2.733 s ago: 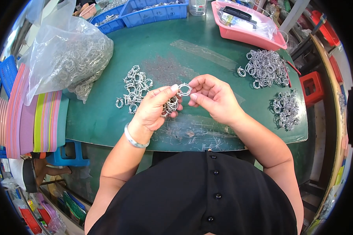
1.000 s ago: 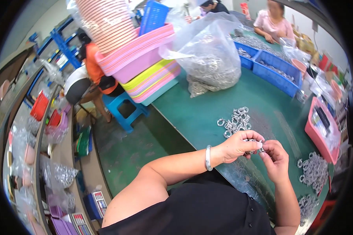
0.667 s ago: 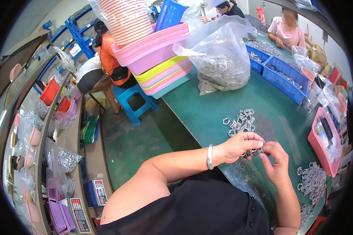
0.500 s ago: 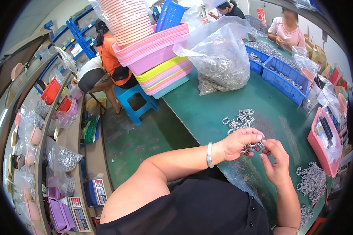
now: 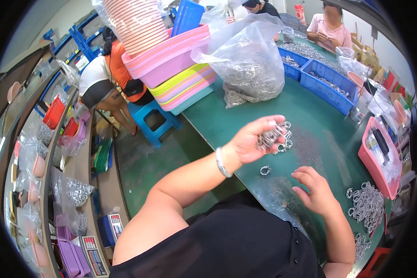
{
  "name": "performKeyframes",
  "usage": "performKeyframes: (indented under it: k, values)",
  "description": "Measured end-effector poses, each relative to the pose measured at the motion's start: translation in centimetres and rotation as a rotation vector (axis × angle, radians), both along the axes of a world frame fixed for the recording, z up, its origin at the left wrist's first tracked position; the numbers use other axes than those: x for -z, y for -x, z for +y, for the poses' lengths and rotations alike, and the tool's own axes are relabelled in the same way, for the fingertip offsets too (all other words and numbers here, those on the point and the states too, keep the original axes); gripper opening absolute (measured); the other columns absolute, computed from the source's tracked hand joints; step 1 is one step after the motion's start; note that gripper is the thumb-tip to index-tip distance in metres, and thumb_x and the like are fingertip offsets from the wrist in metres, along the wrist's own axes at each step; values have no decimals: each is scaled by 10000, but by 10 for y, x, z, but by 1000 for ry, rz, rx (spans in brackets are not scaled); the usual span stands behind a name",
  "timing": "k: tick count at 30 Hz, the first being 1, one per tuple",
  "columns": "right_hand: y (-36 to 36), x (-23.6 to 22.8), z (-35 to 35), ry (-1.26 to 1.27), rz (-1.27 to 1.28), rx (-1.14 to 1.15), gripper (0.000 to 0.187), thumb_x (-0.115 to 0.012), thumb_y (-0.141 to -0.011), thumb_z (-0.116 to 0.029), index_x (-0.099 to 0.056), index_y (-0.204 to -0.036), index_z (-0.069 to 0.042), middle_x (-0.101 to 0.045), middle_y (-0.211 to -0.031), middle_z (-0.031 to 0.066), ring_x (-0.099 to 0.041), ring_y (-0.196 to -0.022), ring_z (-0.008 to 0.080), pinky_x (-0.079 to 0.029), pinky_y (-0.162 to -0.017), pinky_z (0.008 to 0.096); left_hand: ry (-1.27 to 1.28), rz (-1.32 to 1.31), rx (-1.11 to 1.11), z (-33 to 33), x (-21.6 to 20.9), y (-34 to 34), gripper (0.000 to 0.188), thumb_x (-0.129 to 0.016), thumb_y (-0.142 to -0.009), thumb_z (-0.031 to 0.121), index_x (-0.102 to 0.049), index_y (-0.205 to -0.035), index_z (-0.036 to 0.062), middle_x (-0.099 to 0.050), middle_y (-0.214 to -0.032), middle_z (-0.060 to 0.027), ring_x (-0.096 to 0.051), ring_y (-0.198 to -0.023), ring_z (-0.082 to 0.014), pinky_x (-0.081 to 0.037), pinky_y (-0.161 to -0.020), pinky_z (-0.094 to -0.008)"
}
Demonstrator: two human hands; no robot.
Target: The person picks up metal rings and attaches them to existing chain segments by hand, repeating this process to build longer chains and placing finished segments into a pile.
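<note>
My left hand [image 5: 251,141], palm turned up with its fingers curled, holds a bunch of small silver metal rings [image 5: 268,137]. It hovers over or beside a small heap of similar rings [image 5: 287,134] on the green table [image 5: 227,125]. One loose ring [image 5: 265,170] lies by itself nearer me. To the right, my right hand [image 5: 312,187] is above the table with its fingers apart and nothing visible in them. A bigger pile of rings [image 5: 367,206] lies farther right, with another small pile [image 5: 361,244] close to the near edge.
A clear plastic bag of metal parts [image 5: 252,69] stands on the table beyond my hands. Blue bins [image 5: 329,90] are at far right, a pink basket [image 5: 379,160] nearer. Stacked baskets [image 5: 171,60] and a blue stool [image 5: 150,123] are left. Other people are farther off.
My hands, close together before, have parted. The left moved away from me and turned palm up with the rings; the right drew back open. A single ring now shows alone on the table.
</note>
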State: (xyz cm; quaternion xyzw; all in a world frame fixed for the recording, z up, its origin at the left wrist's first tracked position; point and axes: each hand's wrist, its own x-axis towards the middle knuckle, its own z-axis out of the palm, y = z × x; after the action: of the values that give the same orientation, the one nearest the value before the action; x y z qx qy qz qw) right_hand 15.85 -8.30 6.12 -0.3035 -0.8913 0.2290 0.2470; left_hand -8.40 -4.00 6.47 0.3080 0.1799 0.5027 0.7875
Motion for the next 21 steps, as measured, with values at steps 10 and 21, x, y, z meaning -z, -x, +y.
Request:
performKeyframes:
  k: [10,21]
  values:
    - [-3,3,7,43,-35,-14,281,-642,-699,-73,-562,-966,-30,-547,-974,126,-567,-812,309,-484,-678,357,-605,730,-791,113,-154,86,234,-544,-807,121,-542,-1011,6,-579,-774,-49,-574,-675,-143,-466,-548,-261]
    - [6,10,17,68,-90,-60,278,-644,-698,-84,-570,-961,-34,-554,-960,128,-564,-824,309,-477,-696,360,-128,1083,-423,263,-101,126,208,-634,-742,211,-631,-788,9,-627,-735,-96,-594,-600,-198,-484,-538,-338]
